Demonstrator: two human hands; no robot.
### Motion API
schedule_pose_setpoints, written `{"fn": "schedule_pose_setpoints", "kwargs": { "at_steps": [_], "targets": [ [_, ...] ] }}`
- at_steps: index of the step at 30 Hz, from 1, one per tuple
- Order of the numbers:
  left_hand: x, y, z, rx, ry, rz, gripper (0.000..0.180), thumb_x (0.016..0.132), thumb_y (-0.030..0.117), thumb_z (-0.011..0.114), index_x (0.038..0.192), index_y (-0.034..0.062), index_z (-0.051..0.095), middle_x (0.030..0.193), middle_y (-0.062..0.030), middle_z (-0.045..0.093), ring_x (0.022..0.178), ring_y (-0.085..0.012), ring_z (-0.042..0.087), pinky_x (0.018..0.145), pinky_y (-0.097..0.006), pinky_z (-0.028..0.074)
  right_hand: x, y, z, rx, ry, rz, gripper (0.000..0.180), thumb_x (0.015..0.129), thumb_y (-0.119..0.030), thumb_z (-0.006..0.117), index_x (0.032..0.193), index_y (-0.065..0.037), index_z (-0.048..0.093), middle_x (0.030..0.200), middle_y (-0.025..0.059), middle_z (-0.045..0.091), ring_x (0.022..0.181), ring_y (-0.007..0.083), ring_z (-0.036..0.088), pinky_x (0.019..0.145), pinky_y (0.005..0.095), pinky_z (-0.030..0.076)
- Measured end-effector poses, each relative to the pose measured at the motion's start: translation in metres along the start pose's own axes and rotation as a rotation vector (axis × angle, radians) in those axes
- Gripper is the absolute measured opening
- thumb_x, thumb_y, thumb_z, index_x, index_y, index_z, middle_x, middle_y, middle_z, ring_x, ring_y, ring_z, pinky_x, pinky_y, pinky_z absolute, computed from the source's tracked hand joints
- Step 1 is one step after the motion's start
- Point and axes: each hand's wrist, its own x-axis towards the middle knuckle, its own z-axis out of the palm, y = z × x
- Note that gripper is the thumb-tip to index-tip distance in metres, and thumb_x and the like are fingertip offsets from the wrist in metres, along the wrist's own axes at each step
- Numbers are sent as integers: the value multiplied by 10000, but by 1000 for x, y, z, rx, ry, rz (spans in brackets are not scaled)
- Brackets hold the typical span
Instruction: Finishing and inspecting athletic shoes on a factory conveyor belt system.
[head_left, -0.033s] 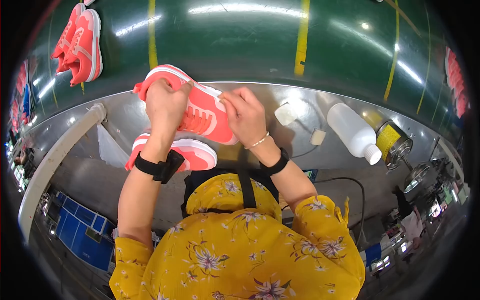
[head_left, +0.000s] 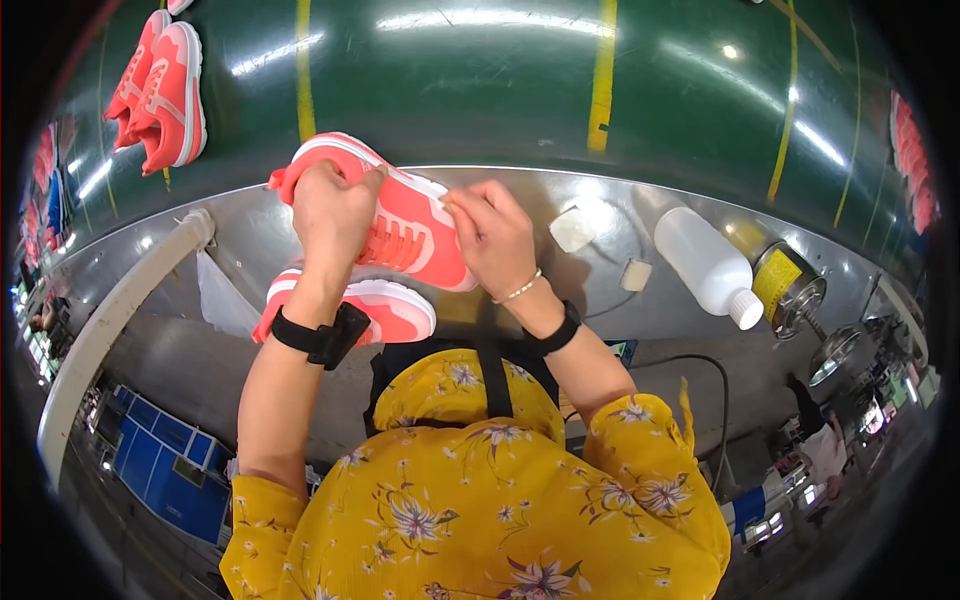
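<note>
A coral sneaker with pale laces and a white sole lies tilted on its side at the edge of the metal ledge. My left hand grips it near the ankle opening, its thumb against the upper by the sole. Thumb and forefinger of my right hand are pinched together at the sole's edge near the toe. Whatever sits between those fingertips is too small to name. Below the held shoe, close to my body, rests a second coral sneaker, partly hidden by my left wrist and its black band.
Beyond the metal ledge runs a green surface with yellow lines, carrying a pair of coral sneakers at far left. To my right are a white block, a smaller pale block, a white plastic bottle and a metal can.
</note>
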Motion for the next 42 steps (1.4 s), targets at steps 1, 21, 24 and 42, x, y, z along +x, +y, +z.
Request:
{"fn": "schedule_pose_setpoints", "kwargs": {
  "at_steps": [1, 21, 24, 42],
  "targets": [
    [0, -1, -1, 20, -5, -9, 396, 778, 304, 776, 634, 28, 530, 590, -123, 566, 573, -295, 589, 616, -413, 471, -4, 0, -1, 2, -7, 28, 129, 831, -16, 706, 954, -54, 704, 844, 97, 582, 716, 284, 605, 628, 360, 507],
    [1, 1, 0, 5, 3, -5, 327, 797, 224, 762, 665, 1, 563, 630, -95, 593, 575, -213, 573, 593, -363, 464, 3, 2, 5, -11, 15, -58, 145, 827, 3, 694, 959, -55, 684, 840, 99, 576, 714, 280, 606, 621, 370, 503],
    [2, -1, -2, 20, 6, -10, 385, 777, 296, 770, 641, 16, 544, 613, -139, 590, 596, -297, 606, 632, -413, 480, -13, 1, -7, -13, -7, -16, 152, 829, 4, 693, 968, -57, 685, 846, 101, 578, 717, 286, 605, 627, 371, 502],
    [0, 6, -1, 2, 12, 10, 315, 810, 155, 762, 644, 3, 542, 625, -30, 568, 545, -119, 524, 530, -314, 424, 1, 8, 6, -42, 32, -127, 152, 834, 21, 696, 975, -34, 709, 872, 101, 623, 717, 259, 629, 615, 338, 508]
  ]
}}
